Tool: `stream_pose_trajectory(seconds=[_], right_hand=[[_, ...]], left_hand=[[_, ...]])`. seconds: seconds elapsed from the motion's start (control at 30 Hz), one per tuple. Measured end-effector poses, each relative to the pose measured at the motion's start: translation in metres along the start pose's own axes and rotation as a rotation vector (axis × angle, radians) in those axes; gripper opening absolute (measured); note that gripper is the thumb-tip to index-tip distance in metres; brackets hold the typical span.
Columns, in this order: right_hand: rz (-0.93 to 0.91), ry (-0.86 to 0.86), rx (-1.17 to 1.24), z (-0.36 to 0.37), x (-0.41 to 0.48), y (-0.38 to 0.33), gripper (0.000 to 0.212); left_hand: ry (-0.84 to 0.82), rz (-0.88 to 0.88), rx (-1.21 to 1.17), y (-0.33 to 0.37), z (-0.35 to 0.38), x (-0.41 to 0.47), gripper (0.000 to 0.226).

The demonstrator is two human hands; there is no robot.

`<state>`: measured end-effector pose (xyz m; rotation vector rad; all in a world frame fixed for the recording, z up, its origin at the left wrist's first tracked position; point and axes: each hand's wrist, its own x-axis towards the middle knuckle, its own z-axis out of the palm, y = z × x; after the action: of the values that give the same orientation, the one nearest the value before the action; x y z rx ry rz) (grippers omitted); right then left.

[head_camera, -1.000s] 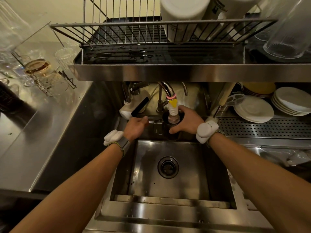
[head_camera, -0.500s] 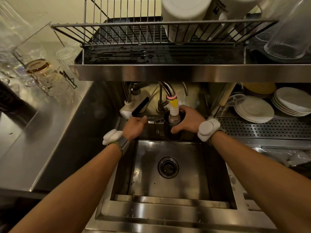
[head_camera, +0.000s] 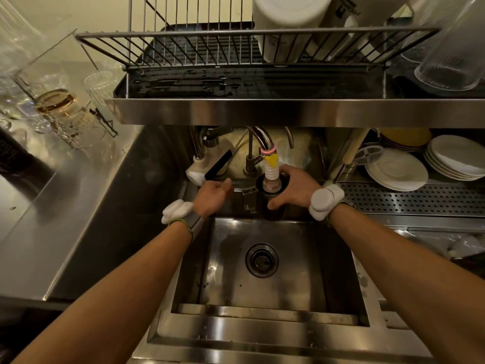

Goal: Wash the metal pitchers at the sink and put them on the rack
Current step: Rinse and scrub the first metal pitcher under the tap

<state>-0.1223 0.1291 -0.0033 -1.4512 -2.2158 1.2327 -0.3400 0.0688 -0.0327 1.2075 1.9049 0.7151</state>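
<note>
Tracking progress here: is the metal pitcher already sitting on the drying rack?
No, the right hand grips the metal pitcher under the faucet nozzle, over the sink.

No text readable. One candidate only: small dark print on a white container (head_camera: 349,24) standing in the rack (head_camera: 236,32), right end, too blurred to make out — no other labels, brands or numbers.
</note>
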Motion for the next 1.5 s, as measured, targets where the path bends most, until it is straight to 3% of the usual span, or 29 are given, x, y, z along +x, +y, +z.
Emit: stream_pose_trajectory(seconds=[0.17,0.27,0.33,0.47,0.57,0.73,0.93,1.03,1.2,1.33,1.5], right_hand=[[0.005,-0.005,0.0,0.002,0.0,0.004,0.086],[0.003,0.002,0.038,0.007,0.0,0.003,0.085],[0.014,0.022,0.098,0.015,-0.001,0.004,0.082],[0.017,0.031,0.153,0.023,-0.007,0.019,0.09],[0.06,-0.04,0.196,0.018,-0.012,0.032,0.107],[0.166,-0.096,0.069,0.012,-0.017,0.047,0.11],[0.175,-0.071,0.066,0.012,-0.017,0.048,0.102],[0.156,-0.052,0.053,0.015,-0.016,0.041,0.098],[0.15,-0.046,0.046,0.014,-0.018,0.035,0.094],[0.153,-0.035,0.032,0.011,-0.022,0.033,0.093],[0.147,-0.031,0.029,0.01,-0.025,0.032,0.092]], left_hand=[[-0.037,0.016,-0.075,0.007,0.002,-0.006,0.045],[-0.193,-0.007,-0.163,0.015,0.007,-0.012,0.048],[-0.27,-0.02,-0.245,0.019,0.014,-0.016,0.042],[-0.256,-0.002,-0.328,0.018,0.027,-0.016,0.021],[-0.244,0.078,-0.093,0.023,0.027,-0.017,0.022],[-0.065,0.364,0.806,0.024,0.023,-0.016,0.03],[0.018,0.682,1.296,0.029,0.017,-0.021,0.027],[0.081,0.839,1.418,0.042,0.015,-0.034,0.022],[0.075,0.807,1.623,0.056,0.014,-0.043,0.027],[0.108,0.817,1.604,0.055,0.019,-0.04,0.037],[0.062,0.755,1.556,0.062,0.021,-0.049,0.034]])
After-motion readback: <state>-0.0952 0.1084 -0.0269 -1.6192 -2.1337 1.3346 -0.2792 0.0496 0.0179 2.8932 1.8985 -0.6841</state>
